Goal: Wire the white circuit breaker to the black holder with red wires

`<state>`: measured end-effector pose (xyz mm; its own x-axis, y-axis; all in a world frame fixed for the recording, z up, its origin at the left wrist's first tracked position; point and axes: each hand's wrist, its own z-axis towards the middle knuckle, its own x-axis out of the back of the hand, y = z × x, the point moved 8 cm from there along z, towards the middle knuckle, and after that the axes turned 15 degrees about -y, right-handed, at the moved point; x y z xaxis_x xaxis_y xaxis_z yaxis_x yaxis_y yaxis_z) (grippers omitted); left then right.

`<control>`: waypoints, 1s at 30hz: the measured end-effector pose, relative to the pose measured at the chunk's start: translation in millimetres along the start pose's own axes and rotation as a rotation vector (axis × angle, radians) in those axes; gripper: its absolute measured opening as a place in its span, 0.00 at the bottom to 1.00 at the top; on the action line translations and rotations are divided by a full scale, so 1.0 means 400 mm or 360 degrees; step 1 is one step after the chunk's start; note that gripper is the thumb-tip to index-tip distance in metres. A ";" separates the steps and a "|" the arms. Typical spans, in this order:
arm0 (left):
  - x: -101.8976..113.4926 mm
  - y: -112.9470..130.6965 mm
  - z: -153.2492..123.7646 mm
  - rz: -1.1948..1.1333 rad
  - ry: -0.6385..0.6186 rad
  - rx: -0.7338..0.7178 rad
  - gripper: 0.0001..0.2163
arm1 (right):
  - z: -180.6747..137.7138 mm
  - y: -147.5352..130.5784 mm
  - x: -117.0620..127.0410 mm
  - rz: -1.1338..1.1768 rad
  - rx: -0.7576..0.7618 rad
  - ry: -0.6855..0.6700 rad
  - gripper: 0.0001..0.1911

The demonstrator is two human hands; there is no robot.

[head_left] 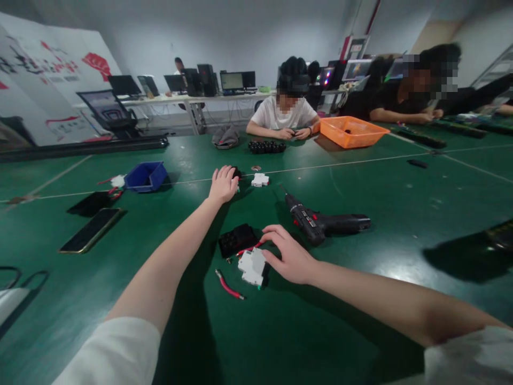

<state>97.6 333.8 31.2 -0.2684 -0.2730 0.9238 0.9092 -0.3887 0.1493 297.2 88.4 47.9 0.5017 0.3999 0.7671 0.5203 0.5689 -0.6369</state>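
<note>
My left hand point(223, 185) reaches forward and curls over a small dark object point(237, 172) that its fingers mostly hide. A white circuit breaker point(260, 180) lies just right of it. Closer to me, my right hand point(289, 255) rests open, thumb and fingers apart, its tips by a red wire and a second white breaker point(252, 266). Behind that breaker is a black box-shaped part point(238, 240). A short red wire point(229, 286) with bare metal ends lies in front, apart from both hands. The black cordless drill point(320, 219) lies on its side beyond my right hand.
To the left are a blue bin point(146, 177), a phone point(92, 230) and a black part point(91, 203) with red wire. Across the green table point(168, 310) sits a person point(282, 115) beside an orange basket point(352, 132) and a row of black parts point(266, 147).
</note>
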 end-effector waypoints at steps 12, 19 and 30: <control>0.121 0.031 -0.291 -0.0325 -0.0151 -0.0136 0.22 | -0.008 -0.006 -0.022 -0.0143 0.0141 -0.0236 0.23; 0.220 0.116 -0.533 -0.0586 -0.0328 -0.0358 0.20 | -0.034 -0.067 -0.058 -0.0458 0.0413 -0.0340 0.33; 0.213 0.197 -0.552 -0.0310 -0.0476 -0.0674 0.24 | -0.014 -0.060 -0.077 -0.0511 0.0407 -0.0418 0.35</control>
<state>75.9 85.6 43.7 -0.2605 0.0773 0.9624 0.6278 -0.7437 0.2297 273.2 58.4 39.1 0.1350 0.3241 0.9363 0.4175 0.8384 -0.3504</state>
